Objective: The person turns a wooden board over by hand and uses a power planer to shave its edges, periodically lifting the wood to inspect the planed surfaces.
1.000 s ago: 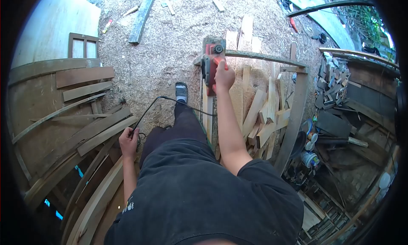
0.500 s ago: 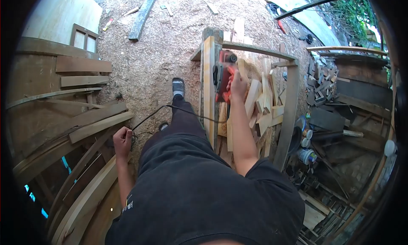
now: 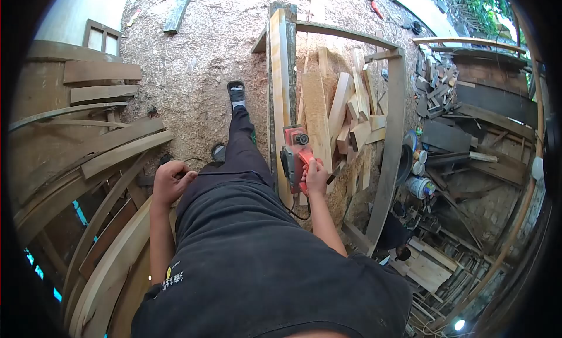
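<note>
While the right hand [image 3: 316, 175] is clamped round the handle of the red electric planer [image 3: 294, 153], which rests on the near end of the plank [image 3: 279, 74] standing on edge and running far into the middle of the scene, the left hand [image 3: 171, 183] is fisted on the black cord [image 3: 240, 173], well apart at the near left. The cord loops slack just below the planer, so it could snag or meet the cutter. The plank's narrow edge gives little bearing, so the tool might tip right toward the offcuts [image 3: 345, 112]. The sandalled foot [image 3: 236, 94] could slip on the loose shavings [image 3: 187, 68]. The yellow-and-white print [image 3: 170, 277] on the dark shirt is too small to read, and the planer shows no legible brand.
</note>
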`<state>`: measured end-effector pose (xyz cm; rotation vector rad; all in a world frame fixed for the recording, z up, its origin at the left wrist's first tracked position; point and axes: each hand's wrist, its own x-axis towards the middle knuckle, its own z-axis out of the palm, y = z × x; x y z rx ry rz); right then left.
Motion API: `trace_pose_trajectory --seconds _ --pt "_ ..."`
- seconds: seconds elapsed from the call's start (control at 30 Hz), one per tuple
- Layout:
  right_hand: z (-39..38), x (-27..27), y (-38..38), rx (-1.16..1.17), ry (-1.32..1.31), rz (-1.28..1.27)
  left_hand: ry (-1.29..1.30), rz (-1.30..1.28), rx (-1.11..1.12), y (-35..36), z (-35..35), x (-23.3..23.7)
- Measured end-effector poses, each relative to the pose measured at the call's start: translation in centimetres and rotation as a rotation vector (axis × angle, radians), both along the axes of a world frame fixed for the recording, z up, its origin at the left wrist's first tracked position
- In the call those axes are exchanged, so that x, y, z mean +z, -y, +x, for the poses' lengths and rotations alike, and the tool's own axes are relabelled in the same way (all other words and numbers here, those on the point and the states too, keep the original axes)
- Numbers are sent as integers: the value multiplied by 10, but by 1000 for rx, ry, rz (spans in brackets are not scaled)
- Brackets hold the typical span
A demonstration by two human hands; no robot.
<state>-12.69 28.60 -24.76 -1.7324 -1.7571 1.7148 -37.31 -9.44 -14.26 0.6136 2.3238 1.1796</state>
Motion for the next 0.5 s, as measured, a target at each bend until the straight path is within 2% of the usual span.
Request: trace_pose_trajectory --seconds 0.2,0.5 --pt "-12 -18 7 44 -20 7 41 -30 -41 -25 -11 -8" --pt "-97 -46 -27 102 48 184 105 -89 24 -63 -80 -22"
